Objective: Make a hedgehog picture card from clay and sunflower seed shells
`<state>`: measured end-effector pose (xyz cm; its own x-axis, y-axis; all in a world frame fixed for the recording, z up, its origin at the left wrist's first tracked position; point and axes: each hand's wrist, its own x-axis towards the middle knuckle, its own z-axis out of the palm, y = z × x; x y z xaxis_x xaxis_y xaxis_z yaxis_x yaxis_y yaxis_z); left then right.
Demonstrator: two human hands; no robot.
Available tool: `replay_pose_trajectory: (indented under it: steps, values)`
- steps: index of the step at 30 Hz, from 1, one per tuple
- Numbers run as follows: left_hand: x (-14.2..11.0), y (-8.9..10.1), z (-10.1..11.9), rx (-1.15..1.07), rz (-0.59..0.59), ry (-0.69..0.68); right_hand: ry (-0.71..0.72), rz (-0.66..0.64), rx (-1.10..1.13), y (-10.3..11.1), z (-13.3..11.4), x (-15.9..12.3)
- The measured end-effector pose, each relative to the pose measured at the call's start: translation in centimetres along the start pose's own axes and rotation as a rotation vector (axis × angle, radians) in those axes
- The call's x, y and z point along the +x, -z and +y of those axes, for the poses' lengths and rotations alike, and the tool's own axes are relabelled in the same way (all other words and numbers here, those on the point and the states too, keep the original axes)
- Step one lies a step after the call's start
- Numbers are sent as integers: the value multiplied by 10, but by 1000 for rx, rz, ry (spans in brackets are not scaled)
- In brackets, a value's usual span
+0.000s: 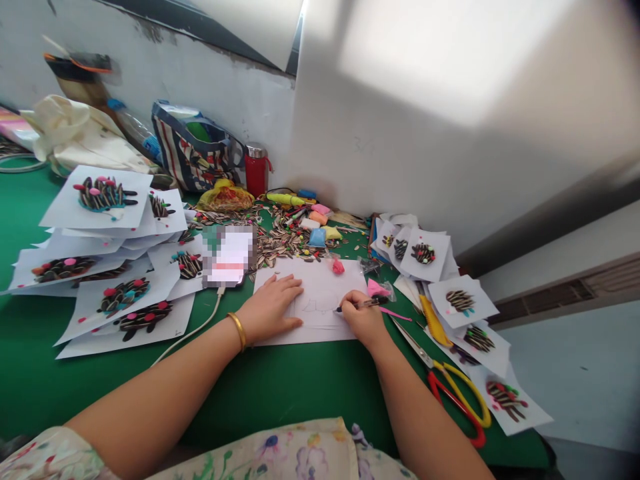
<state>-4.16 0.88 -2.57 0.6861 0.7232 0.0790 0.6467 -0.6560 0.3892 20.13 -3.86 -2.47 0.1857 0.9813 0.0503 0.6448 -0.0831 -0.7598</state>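
Note:
White paper [320, 327] lies on the green table in front of me, with a faint line drawing on its middle. My left hand [273, 308] rests flat on the left part of the sheet, fingers spread, a gold bangle at the wrist. In my right hand [361, 319] is a dark pen [371, 303], gripped near its tip, which touches the paper at the right end of the drawn line. A small pink lump of clay [338, 267] in clear wrap sits on the sheet's upper edge.
Sunflower seeds [280, 243] and coloured clay packs [317, 237] lie beyond the paper. Seed-decorated sheets [125, 293] pile up at left, others [453, 300] at right. Scissors [435, 367] and a yellow cutter [434, 320] lie right; a phone [227, 260] with cable lies left. A red flask [256, 172] stands behind.

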Motion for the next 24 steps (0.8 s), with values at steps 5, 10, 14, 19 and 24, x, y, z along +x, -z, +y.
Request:
replay_pose_trajectory:
  steps: [5,10,14,19,24]
  values:
    - [0,0,0,10,-3,0,7,12,7,0,0,0]
    - [0,0,0,8,-6,2,25,7,4,1,0,1]
    - [1,0,0,1,-7,1,57,25,-29,1,1,2]
    - [0,0,0,0,-7,3,65,46,-21,0,2,3]
    - [0,1,0,-2,3,-1,55,43,-24,0,2,3]
